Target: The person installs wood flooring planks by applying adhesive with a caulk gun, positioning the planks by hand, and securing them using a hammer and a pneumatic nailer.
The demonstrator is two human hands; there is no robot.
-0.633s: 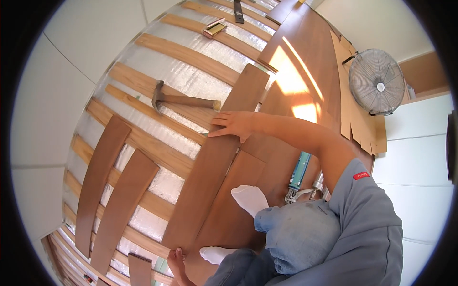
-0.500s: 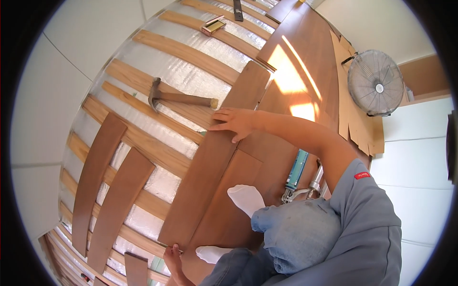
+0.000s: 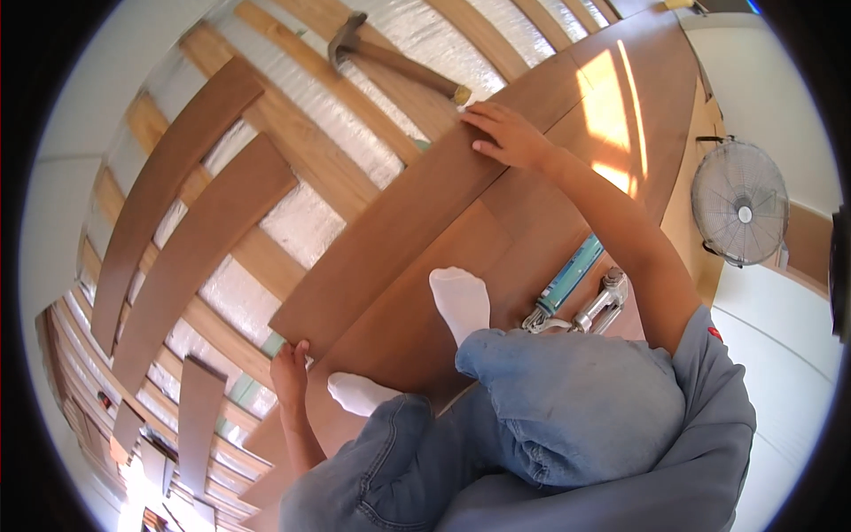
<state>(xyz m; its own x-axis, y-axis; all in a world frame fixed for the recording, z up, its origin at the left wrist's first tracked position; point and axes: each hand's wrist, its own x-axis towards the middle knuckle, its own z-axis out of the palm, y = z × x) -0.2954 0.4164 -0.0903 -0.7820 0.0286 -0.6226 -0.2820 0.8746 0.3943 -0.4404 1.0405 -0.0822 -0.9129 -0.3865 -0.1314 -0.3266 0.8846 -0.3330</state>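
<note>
A long brown floorboard [image 3: 381,239] runs diagonally over wooden battens, lying along the edge of the laid floor. At its near left end, my left hand [image 3: 289,372] is closed, thumb and fingers at the end corner. Further up the board, my right hand [image 3: 510,137] lies on top with fingers stretched out, their tips at the outer long edge. A claw hammer [image 3: 399,66] rests across the battens, its handle end just beyond my right fingertips. My feet in white socks [image 3: 461,301] are on the laid boards.
To the left, loose boards [image 3: 204,257] lie across the battens [image 3: 328,168] and silvery sheeting; a shorter board [image 3: 200,426] is nearer. By my knee lie a blue-green cartridge [image 3: 567,275] and a metal caulking gun [image 3: 603,301]. A round fan [image 3: 743,204] stands at the right wall.
The whole view has shifted and turned, so the hammer and boards appear higher. Both hands stay at about the same places on the floorboard.
</note>
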